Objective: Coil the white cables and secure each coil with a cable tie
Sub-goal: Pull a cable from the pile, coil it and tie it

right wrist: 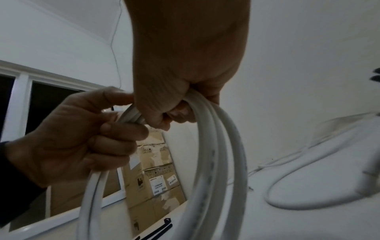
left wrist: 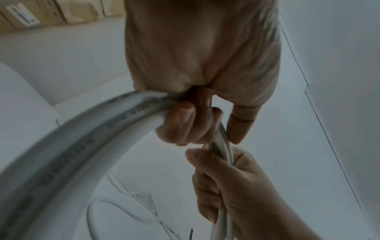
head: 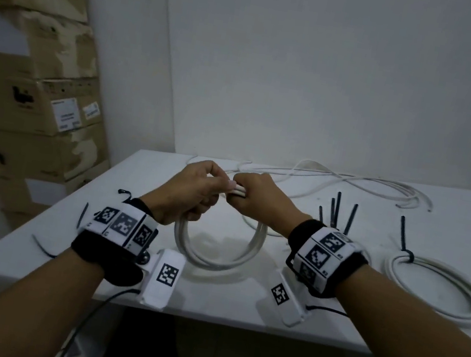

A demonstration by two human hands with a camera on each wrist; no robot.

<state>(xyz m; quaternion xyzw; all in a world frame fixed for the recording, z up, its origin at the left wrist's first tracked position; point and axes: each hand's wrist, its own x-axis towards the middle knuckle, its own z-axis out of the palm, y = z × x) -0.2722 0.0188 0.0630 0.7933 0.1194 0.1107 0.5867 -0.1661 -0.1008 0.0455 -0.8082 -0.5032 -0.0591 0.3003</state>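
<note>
A white cable coil (head: 215,256) hangs upright over the white table (head: 237,306), held at its top by both hands. My left hand (head: 195,190) grips the top strands, fingers curled round them (left wrist: 185,123). My right hand (head: 251,196) grips the same bundle beside it (right wrist: 180,110). The hands touch each other. The coil's loops (right wrist: 216,162) drop below them, the bottom near the table. A finished coil (head: 433,289) lies flat at the right with a black cable tie (head: 406,250) around it. Loose black ties (head: 334,210) lie behind my right wrist.
Uncoiled white cables (head: 352,182) sprawl along the table's far edge against the wall. Loose black ties (head: 83,213) lie near the table's left edge. Stacked cardboard boxes (head: 41,83) stand at the left. A black wire (head: 92,319) hangs below the table's front edge.
</note>
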